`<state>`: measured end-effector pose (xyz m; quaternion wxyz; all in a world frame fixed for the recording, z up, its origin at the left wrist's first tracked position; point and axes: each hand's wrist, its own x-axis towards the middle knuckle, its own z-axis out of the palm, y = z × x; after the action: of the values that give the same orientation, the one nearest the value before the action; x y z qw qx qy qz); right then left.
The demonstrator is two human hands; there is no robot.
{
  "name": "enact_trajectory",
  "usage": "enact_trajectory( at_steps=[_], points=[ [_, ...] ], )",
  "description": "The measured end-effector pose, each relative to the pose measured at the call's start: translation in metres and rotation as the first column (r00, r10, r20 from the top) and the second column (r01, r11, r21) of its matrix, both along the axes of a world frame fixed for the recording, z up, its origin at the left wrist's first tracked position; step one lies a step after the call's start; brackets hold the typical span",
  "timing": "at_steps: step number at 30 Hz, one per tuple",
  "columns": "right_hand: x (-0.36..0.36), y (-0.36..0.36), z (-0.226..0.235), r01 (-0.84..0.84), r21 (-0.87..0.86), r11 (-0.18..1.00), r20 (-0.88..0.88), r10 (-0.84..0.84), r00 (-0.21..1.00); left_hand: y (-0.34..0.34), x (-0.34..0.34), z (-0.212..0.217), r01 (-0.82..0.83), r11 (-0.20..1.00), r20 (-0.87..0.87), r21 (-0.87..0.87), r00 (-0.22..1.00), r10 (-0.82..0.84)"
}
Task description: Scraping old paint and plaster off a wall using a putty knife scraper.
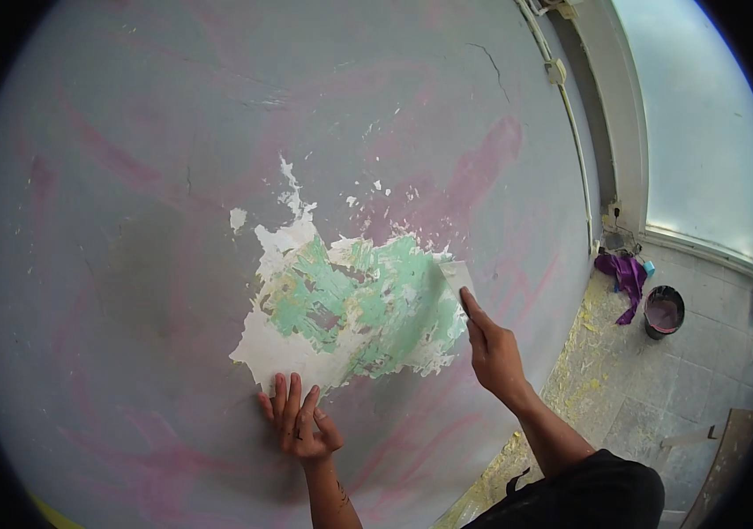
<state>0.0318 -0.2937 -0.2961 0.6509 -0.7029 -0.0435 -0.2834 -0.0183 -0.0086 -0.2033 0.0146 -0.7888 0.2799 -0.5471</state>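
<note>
Fingers (286,397) of the left hand (297,421) are lying spread and flat against the wall (129,220), holding nothing, their tips touching the lower edge of the scraped patch (354,309) at about seven o'clock of it. Fingers of the right hand (493,351) are curling around a pale scraper (457,278), the index finger stretching along its back and pressing the blade to the wall. That scraper is sitting at the patch's three o'clock edge, where green and white under-layers are showing through the grey, pink-streaked paint. Small flakes are dotting the wall at twelve o'clock of the patch. Off toward three o'clock of the right hand, a dark bucket (664,310) is standing on the tiled floor (703,370) just beside a purple cloth (625,275), below a window (703,123).
</note>
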Motion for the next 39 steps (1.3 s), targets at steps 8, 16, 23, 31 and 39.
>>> enact_trajectory(
  at_steps=[8, 16, 23, 31, 39],
  points=[
    [0.006, 0.011, 0.009, -0.046, -0.088, 0.995, -0.075, 0.04, 0.996, -0.002, 0.001, -0.001, -0.003, 1.0, -0.002, -0.008, 1.0, 0.003],
    [0.02, 0.001, 0.007, -0.052, -0.093, 0.994, 0.027, 0.055, 0.998, 0.001, -0.004, -0.002, -0.02, 1.0, -0.017, 0.003, 1.0, 0.02],
    [0.007, 0.014, -0.011, -0.022, -0.087, 0.996, 0.12, 0.033, 0.992, 0.001, 0.003, 0.0, -0.01, 1.0, 0.002, 0.006, 1.0, 0.01],
    [0.024, -0.006, 0.029, 0.013, -0.091, 0.996, 0.084, -0.006, 0.996, -0.003, -0.001, 0.002, 0.0, 1.0, 0.01, 0.0, 1.0, 0.0],
    [0.016, -0.006, 0.023, -0.06, -0.085, 0.995, -0.044, 0.057, 0.997, -0.003, -0.003, -0.002, -0.009, 1.0, -0.014, 0.003, 1.0, 0.009]
  ],
)
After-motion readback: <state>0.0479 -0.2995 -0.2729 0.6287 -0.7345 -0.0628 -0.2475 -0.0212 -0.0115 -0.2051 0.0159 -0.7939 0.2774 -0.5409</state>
